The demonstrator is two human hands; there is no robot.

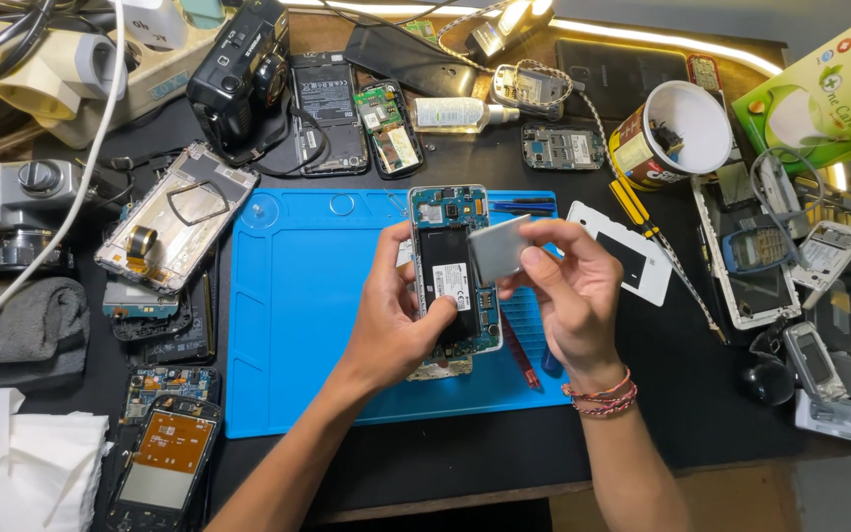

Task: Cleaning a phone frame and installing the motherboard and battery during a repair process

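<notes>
Your left hand (401, 320) cradles the opened phone (455, 271) from its left edge, thumb up one long side and the other digits wrapped underneath, so the exposed back faces you and stays steady above the blue work mat (297, 325). The phone hangs over the mat's right half, lifted off the surface rather than lying on it.

Your right hand (568, 296) pinches a thin grey card (499, 248) between thumb and forefingers, grip narrow and closed on the card's right end. The card's free edge meets the phone's right side near the upper part of the battery; whether it actually slips under anything there is hard to tell from this angle.

The phone: back cover off, long black battery (445, 281) with a white label down the middle, teal circuit board showing above and below it, bare metal frame round the edge. A pale strip of another part shows just under the phone's lower end.

Relative to the mat (everything else is clutter round it):
- just off its right edge, a white plastic frame (632, 261) with a dark window, and yellow-black screwdrivers (632, 207) beyond it
- past its upper right corner, an open tin (677, 133) with a white inside
- off its left edge, a stripped phone chassis (174, 217)
- above it, a black camera (243, 84)
- a red-handled tool (519, 355) lies on the mat's ribbed right section, under your right wrist.
</notes>
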